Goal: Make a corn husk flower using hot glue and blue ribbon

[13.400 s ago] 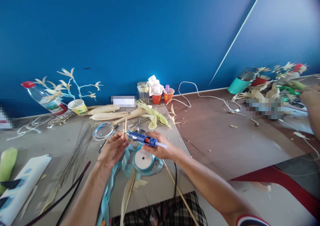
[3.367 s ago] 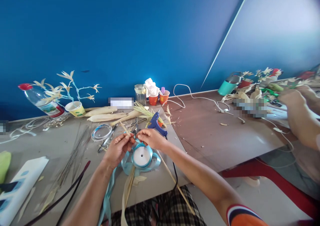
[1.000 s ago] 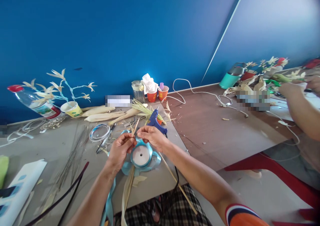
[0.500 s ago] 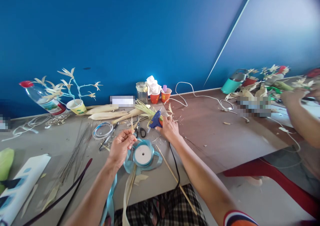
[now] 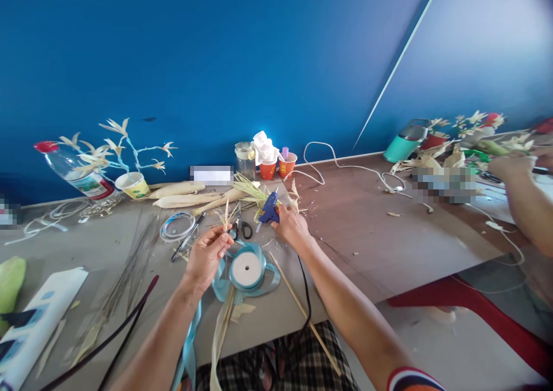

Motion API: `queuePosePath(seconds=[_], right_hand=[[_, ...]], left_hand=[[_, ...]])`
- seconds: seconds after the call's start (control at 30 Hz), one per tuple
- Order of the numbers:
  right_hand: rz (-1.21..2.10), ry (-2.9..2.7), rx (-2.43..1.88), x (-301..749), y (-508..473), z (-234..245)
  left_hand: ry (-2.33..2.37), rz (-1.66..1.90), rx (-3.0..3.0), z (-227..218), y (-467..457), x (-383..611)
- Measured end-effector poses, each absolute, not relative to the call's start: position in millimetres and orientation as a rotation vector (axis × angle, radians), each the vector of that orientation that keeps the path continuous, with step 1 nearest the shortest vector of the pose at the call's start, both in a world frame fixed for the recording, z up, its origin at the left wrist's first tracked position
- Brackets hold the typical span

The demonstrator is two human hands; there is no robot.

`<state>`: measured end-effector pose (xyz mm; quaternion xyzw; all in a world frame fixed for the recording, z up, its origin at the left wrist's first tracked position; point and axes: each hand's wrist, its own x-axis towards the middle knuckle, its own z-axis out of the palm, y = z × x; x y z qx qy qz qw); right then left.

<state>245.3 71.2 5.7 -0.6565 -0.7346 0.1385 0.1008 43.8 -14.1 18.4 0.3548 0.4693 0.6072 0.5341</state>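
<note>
From where I stand, the left hand [image 5: 207,255] is pinched closed around the base of a small pale flower of thin, pointed strips [image 5: 226,215], held upright over the near side of the table, just beyond the round white spool of light blue ribbon [image 5: 247,269]. To its right, the right hand [image 5: 294,227] is half curled against a dark blue plastic glue gun [image 5: 270,208]; I cannot tell how firmly it grips.

Far left, a branch wrapped in light blue [image 5: 136,149] stands in a yellow-and-white paper cup [image 5: 132,185], bearing several finished-looking pale blooms. The flower in hand, I'd judge, is part made: its strips are gathered, but it sits apart from that branch, and unused pale husks [image 5: 188,200] lie behind
</note>
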Motion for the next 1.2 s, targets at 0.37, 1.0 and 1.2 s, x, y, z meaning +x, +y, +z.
queuePosePath(seconds=[0.37, 1.0, 1.2], right_hand=[[0.566, -1.819, -1.673, 252.2, 74.2, 12.9], [1.75, -1.5, -0.377, 243.3, 38.8, 23.8], [1.776, -1.575, -0.372, 237.3, 34.2, 25.3]], left_hand=[[1.123, 1.46, 0.843, 10.0, -10.9, 40.5], [1.251, 1.499, 0.963, 6.7, -9.0, 33.8], [1.353, 1.491, 1.027, 14.8, -10.9, 36.9]])
